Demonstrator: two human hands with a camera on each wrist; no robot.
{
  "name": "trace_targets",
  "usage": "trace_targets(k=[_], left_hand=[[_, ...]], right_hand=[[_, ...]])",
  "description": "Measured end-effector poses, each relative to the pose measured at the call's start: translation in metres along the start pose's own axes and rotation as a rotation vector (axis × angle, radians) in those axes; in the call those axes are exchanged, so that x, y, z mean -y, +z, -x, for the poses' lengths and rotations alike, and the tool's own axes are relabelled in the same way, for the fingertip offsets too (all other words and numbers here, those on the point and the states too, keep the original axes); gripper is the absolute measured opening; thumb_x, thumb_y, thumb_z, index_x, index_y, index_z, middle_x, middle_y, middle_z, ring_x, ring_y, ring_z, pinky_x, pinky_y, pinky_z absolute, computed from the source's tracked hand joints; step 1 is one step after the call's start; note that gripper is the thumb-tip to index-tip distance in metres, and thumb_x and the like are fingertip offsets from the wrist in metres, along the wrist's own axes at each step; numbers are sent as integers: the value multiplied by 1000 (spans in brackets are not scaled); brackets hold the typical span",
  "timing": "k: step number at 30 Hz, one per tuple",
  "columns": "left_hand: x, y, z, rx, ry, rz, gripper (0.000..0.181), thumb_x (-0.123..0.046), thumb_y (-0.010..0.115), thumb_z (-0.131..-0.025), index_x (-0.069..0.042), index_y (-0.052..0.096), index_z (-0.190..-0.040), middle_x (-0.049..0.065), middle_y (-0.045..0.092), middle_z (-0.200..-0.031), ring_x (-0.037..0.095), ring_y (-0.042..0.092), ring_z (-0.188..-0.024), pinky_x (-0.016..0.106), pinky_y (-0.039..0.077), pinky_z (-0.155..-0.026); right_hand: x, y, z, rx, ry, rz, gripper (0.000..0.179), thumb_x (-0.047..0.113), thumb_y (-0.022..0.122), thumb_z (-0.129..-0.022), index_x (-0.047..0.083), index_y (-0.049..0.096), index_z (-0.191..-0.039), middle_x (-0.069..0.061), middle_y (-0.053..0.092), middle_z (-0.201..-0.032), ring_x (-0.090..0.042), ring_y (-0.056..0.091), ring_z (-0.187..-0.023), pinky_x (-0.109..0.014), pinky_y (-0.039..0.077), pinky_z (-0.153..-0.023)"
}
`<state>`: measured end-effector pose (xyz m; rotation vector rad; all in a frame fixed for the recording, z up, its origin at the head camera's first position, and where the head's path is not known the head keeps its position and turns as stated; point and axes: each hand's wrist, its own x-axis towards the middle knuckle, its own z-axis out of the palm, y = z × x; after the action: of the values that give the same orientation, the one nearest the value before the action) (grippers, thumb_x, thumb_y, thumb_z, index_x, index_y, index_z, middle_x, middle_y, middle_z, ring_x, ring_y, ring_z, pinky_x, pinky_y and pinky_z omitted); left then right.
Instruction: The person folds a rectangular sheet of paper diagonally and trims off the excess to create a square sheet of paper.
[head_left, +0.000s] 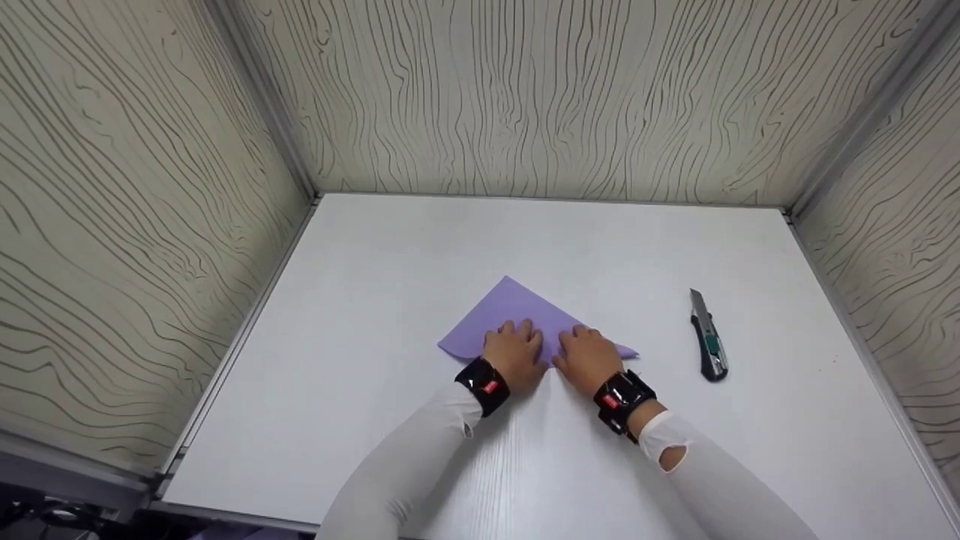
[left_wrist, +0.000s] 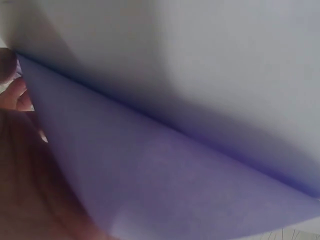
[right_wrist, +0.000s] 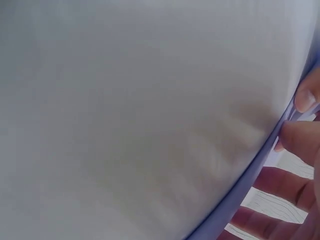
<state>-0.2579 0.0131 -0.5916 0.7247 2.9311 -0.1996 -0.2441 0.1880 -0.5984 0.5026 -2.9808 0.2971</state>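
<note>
A sheet of purple paper [head_left: 504, 300] lies folded into a rough triangle, its point facing the back wall. Its near edge bows up in a soft curve at the left, as the left wrist view shows of the paper [left_wrist: 165, 170]. My left hand [head_left: 516, 358] rests on the middle of the paper, fingers spread over it. Beside it, my right hand [head_left: 589, 360] presses the right part, fingers bent a little. Both thumbs come close together at the near edge. In the right wrist view, fingers [right_wrist: 285, 187] lie along the paper's edge [right_wrist: 235, 197].
A utility knife [head_left: 709, 335] with its blade out lies to the right of the paper on the white table [head_left: 375, 262]. Wood-patterned panels [head_left: 480, 97] enclose the table at the back and both sides.
</note>
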Motion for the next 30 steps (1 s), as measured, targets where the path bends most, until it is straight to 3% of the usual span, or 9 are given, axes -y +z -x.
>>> trace_targets(k=[6, 11, 16, 20, 30], left_hand=[[-2, 0, 0, -6, -12, -22, 67, -59, 44, -111, -21, 45, -167, 6, 46, -171, 35, 55, -145, 56, 59, -102], [-5, 4, -2, -44, -29, -70, 67, -64, 40, -111, -23, 49, -164, 4, 50, -168, 34, 59, -135, 50, 61, -87], [-7, 1, 1, -92, -40, -64, 64, -64, 46, -110, -23, 56, -157, 3, 56, -160, 35, 63, -126, 46, 59, -78], [-4, 0, 4, -103, -22, -38, 63, -62, 50, -109, -22, 57, -157, 4, 57, -160, 34, 63, -128, 48, 61, -85], [13, 3, 7, -31, 33, 0, 62, -56, 45, -112, -28, 43, -168, -1, 45, -173, 32, 52, -151, 53, 52, -114]], right_hand=[[-5, 9, 1, -29, -25, 31, 41, 31, 78, -100, -1, 71, -125, -27, 70, -118, -50, 70, -109, -61, 62, -91], [-12, 12, 3, -32, -30, -16, 49, 35, 78, -99, 6, 72, -139, -29, 68, -132, -53, 67, -120, -64, 59, -99], [-12, 9, 5, -11, -37, -13, 49, 34, 77, -100, 8, 71, -142, -30, 66, -137, -53, 65, -123, -66, 59, -97], [-16, 7, 5, 16, -46, -17, 48, 33, 75, -102, 8, 71, -143, -31, 66, -140, -54, 64, -125, -68, 59, -94], [-39, 3, 10, 54, -97, -32, 44, 24, 73, -103, 11, 70, -145, -26, 63, -151, -49, 63, -133, -66, 55, -105]])
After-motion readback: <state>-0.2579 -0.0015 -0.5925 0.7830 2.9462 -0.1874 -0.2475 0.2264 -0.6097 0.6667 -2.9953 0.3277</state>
